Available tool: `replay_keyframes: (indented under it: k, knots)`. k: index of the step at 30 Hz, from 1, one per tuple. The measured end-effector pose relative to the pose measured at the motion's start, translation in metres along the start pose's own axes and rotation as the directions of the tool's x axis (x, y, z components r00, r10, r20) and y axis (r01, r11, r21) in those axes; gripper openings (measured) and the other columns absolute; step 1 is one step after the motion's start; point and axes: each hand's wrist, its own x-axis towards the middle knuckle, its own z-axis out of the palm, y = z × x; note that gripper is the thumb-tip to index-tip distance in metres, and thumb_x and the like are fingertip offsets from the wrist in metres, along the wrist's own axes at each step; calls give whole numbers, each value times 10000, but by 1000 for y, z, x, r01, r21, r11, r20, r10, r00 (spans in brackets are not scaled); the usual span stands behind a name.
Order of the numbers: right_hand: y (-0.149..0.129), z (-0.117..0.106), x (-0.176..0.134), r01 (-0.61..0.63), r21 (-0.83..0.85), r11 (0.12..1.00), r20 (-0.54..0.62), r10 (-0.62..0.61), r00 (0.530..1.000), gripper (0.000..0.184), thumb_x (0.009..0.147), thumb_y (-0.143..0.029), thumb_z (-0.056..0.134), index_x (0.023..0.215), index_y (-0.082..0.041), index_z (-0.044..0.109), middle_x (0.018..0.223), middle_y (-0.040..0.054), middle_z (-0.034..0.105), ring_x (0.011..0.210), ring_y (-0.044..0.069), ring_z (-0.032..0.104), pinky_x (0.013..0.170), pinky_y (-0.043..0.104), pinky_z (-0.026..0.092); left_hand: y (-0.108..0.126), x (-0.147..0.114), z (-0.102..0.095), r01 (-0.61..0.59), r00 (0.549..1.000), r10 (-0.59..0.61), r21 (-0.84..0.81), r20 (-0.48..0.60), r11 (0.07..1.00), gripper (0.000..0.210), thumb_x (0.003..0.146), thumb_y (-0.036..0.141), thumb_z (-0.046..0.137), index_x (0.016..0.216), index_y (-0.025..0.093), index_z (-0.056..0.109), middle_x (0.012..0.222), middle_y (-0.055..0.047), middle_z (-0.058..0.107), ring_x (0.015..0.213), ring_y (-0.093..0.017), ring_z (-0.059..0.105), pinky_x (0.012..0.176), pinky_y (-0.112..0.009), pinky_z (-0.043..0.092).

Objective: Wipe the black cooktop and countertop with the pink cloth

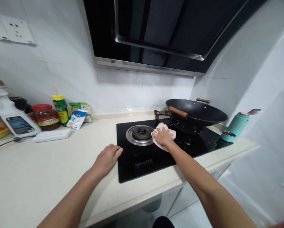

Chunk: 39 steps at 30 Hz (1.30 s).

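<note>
A black glass gas cooktop (pixel 132 171) is set into the pale counter. My right hand (pixel 164 136) presses a pale pink cloth (pixel 159 144) onto its surface, just right of the left burner (pixel 142 132). The cloth bunches up around my fingers. At the cooktop's left edge, my left hand (pixel 108 158) rests on the counter with fingers loosely bent and nothing held. A black wok (pixel 198 112) with wooden handles sits over the right burner. Beside it, a burner grate (pixel 163 116) lies towards the back of the cooktop.
A range hood (pixel 153 57) hangs low overhead. On the left stand a spray bottle (pixel 18 118), a red-lidded jar (pixel 45 117), a green shaker (pixel 61 110), seasoning packets (pixel 77 119) and a white flat device (pixel 53 135). A teal utensil holder (pixel 238 124) is at the right end.
</note>
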Motion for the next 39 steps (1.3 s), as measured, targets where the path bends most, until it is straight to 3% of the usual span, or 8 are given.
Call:
replay_keyframes:
  k: [5,9,15,20,23,28,33,39]
  knots:
    - [-7,7,-57,196,7,980,-147,-193,970,396,959,-434,487,1287,-250,612,1363,140,535,1190,347,518,1032,534,369,0,1,5,-3,1000,3,17,-14,1000,455,985,519,372,1039,245,731,1035,-80,672,1045,-282,639,933,-415,478]
    - [-26,13,-88,411,282,867,-215,-361,907,431,890,-273,530,1316,-232,579,1333,94,569,1188,246,545,1056,379,396,-5,3,7,13,999,-13,-24,-30,1000,460,988,524,357,1021,242,719,1019,-80,686,1039,-286,642,931,-420,474]
    - [-85,15,-115,570,296,766,-49,-584,810,601,900,-462,586,1452,-238,510,1608,100,373,1443,319,344,1193,493,230,-10,6,4,11,998,-14,-45,-61,999,449,960,506,341,920,219,684,982,-86,713,971,-268,654,892,-384,484]
    - [-95,10,-137,676,177,715,-19,-684,729,539,926,-581,557,1389,-305,562,1547,72,467,1361,320,415,1132,540,271,-11,5,-4,32,996,-37,-59,-84,998,479,951,551,312,818,220,631,895,-78,717,877,-258,651,831,-369,484]
    - [-65,3,-138,663,161,731,-36,-667,744,540,957,-626,501,1391,-310,555,1560,68,465,1393,297,402,1128,532,262,-11,5,-5,9,998,-12,-66,-54,998,473,939,566,349,852,223,661,922,-71,738,883,-256,657,828,-359,483]
    - [15,-7,-130,507,95,857,-90,-500,861,513,977,-568,494,1381,-260,569,1537,93,490,1389,287,427,1109,485,293,-14,5,-4,-60,998,60,-35,11,998,497,946,601,368,850,223,677,921,-74,741,909,-270,665,835,-360,480]
    - [105,-9,-140,439,26,898,-209,-424,881,348,941,-413,548,1242,-264,638,1365,86,602,1258,277,510,1015,428,368,-17,6,-3,-80,996,81,-18,31,997,515,952,610,371,887,222,703,937,-72,742,921,-273,663,847,-375,484]
    - [207,-17,-130,71,-40,997,-335,-80,939,342,897,-340,522,1194,-208,631,1284,131,593,1158,300,530,983,434,405,-26,10,3,-99,995,99,6,24,995,532,924,642,412,950,223,739,960,-80,746,976,-293,660,891,-400,495]
